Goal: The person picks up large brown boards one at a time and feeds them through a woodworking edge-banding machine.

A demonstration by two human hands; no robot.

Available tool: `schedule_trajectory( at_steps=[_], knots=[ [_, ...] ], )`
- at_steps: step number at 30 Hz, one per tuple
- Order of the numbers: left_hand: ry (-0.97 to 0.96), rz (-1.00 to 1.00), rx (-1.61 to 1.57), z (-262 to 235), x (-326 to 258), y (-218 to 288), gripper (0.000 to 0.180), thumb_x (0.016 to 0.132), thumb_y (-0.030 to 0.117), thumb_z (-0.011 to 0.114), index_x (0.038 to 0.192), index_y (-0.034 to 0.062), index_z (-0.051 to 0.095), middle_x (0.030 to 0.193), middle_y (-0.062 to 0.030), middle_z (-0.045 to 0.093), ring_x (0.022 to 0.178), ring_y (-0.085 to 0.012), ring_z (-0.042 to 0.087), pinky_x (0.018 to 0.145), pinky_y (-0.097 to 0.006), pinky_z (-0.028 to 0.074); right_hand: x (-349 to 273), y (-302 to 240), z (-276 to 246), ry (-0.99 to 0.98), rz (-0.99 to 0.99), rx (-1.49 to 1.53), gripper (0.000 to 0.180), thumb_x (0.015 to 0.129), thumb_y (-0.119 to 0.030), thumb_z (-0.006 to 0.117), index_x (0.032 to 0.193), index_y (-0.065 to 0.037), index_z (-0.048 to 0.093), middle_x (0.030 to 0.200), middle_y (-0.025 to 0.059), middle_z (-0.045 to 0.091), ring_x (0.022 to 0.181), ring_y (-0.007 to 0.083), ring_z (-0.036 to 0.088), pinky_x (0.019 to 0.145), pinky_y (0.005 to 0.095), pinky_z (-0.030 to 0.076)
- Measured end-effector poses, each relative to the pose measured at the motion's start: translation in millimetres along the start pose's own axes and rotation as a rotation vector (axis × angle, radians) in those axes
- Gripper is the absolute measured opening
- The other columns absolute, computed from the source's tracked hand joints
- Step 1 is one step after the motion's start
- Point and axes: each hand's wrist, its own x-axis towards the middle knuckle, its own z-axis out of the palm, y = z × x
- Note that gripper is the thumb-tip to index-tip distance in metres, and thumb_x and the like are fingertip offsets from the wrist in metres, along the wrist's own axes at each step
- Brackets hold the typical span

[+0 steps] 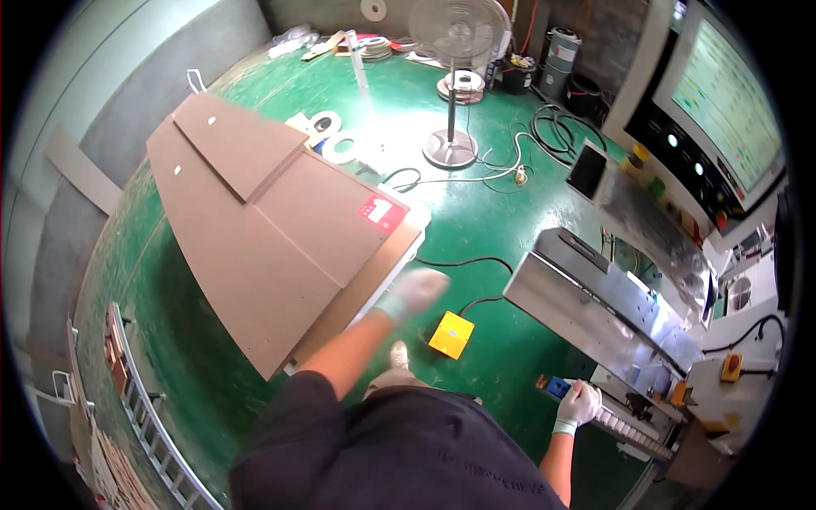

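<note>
My left hand (pixel 415 293), in a pale glove, is smeared by motion. It hangs beside the near right edge of a stack of brown boards (pixel 280 229), apart from them as far as I can see; its fingers cannot be made out. At the lower right, my gloved right hand (pixel 580 404) is closed at the end of a ribbed rail (pixel 633 433) on the machine. A small blue part (pixel 557 388) sits right beside its fingers. What that hand grips is hidden. Above it extends the machine's metal bed (pixel 586 297).
A yellow box (pixel 451 335) with a cable lies on the green floor ahead of my feet. Beyond stand a fan (pixel 452 140) and tape rolls (pixel 340 146). A lit screen (pixel 722 102) is at upper right, a metal ladder-like frame (pixel 153 425) at lower left.
</note>
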Motion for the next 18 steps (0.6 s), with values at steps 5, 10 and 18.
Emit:
schedule_trajectory(
  at_steps=[5, 10, 18],
  knots=[
    [1.063, -0.321, -0.541, -188, -62, -210, 0.026, 0.107, 0.026, 0.059, 0.108, 0.004, 0.073, 0.099, -0.0057, 0.074, 0.089, -0.0147, 0.068, 0.079, -0.031, 0.055, -2, -3, 14, 0.056, 0.064, -0.055, 0.038, 0.098, -0.031, 0.054, 0.076, -0.007, 0.074, 0.08, 0.0136, 0.072, 0.087, 0.0385, 0.065, 0.097, 0.0484, 0.05],
    [1.106, -0.717, 0.686, -296, -131, -291, 0.043, 0.102, 0.034, 0.062, 0.134, 0.0052, 0.064, 0.141, -0.019, 0.063, 0.131, -0.0365, 0.059, 0.11, -0.05, 0.047, -4, -6, 29, 0.071, 0.228, -0.239, 0.038, 0.099, -0.033, 0.058, 0.086, -0.006, 0.079, 0.093, 0.017, 0.076, 0.096, 0.0392, 0.066, 0.103, 0.049, 0.046],
    [0.853, -0.822, 0.835, -346, -87, -278, 0.064, 0.099, 0.048, 0.061, 0.145, 0.0042, 0.055, 0.157, -0.017, 0.049, 0.149, -0.0362, 0.04, 0.124, -0.052, 0.03, 2, -183, 97, -0.35, 0.331, 0.443, 0.017, 0.087, -0.007, 0.06, 0.087, -0.002, 0.077, 0.087, 0.0098, 0.074, 0.086, 0.0206, 0.069, 0.081, 0.0361, 0.055]
  ],
)
